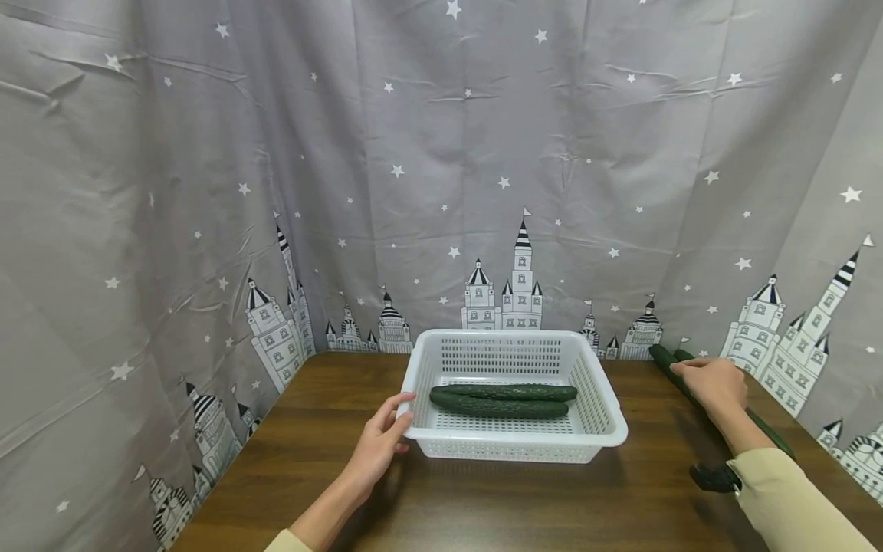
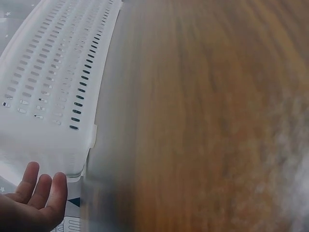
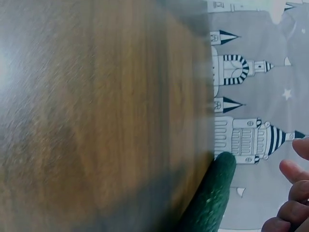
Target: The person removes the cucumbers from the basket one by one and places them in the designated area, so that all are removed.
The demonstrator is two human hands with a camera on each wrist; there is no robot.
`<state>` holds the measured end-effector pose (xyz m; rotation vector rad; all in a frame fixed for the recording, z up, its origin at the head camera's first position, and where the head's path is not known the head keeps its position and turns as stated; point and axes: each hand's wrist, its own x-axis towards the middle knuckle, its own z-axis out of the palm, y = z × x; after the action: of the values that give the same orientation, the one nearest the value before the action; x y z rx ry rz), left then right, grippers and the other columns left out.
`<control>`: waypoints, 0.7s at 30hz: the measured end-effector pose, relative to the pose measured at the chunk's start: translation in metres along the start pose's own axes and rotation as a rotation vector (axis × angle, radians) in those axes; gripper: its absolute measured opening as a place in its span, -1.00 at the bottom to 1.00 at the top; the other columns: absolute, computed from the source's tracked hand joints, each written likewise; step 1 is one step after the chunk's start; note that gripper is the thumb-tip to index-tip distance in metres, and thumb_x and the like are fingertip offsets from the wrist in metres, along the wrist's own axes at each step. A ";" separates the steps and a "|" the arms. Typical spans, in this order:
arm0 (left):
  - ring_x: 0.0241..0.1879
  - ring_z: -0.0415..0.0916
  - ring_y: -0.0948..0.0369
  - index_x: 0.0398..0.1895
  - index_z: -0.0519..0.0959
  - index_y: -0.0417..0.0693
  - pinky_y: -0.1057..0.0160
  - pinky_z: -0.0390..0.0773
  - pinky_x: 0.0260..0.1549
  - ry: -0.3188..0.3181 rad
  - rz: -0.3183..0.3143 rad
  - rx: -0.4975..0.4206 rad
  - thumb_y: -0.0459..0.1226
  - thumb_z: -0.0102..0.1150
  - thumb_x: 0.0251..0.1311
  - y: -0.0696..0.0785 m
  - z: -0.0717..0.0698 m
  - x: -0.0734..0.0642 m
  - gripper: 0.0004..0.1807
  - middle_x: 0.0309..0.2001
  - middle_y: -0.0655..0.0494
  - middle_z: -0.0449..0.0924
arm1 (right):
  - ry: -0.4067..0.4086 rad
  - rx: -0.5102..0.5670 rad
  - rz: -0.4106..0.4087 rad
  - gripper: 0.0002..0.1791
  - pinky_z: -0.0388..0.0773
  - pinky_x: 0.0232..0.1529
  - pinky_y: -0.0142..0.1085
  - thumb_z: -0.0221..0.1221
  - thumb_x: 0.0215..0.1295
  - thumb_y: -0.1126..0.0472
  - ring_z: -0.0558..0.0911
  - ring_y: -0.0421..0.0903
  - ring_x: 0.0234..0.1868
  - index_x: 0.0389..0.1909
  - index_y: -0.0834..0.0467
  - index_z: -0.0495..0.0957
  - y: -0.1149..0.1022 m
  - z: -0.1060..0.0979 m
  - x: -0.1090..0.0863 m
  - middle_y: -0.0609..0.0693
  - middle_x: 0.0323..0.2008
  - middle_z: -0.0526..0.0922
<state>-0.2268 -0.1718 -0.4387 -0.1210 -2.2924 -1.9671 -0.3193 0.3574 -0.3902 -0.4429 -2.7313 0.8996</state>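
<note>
While left fingers (image 1: 395, 401) pinch the basket (image 1: 510, 440), two cucumbers (image 1: 500, 406) lie inside, others (image 1: 771, 435) near the bench's (image 1: 497, 506) right edge; right fingers' (image 1: 690, 369) hold unclear.

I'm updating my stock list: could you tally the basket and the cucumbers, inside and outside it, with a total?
White basket: 1
Inner cucumbers, inside the basket: 2
Outer cucumbers, by the right hand, which partly hides them: 2 visible
Total: 5
</note>
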 end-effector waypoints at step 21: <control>-0.14 0.53 0.15 0.34 0.43 0.07 0.09 0.55 -0.21 -0.001 -0.006 0.000 -0.21 0.08 0.47 0.001 0.001 0.000 -0.59 0.11 -0.21 0.58 | -0.049 0.054 -0.201 -0.47 0.43 0.10 0.21 0.17 0.36 -0.07 0.45 0.46 0.16 0.07 0.31 0.65 -0.050 0.004 0.002 0.44 0.20 0.51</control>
<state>-0.2268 -0.1710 -0.4375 -0.1156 -2.2955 -1.9702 -0.3323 0.3179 -0.3625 -0.1351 -2.7265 0.9382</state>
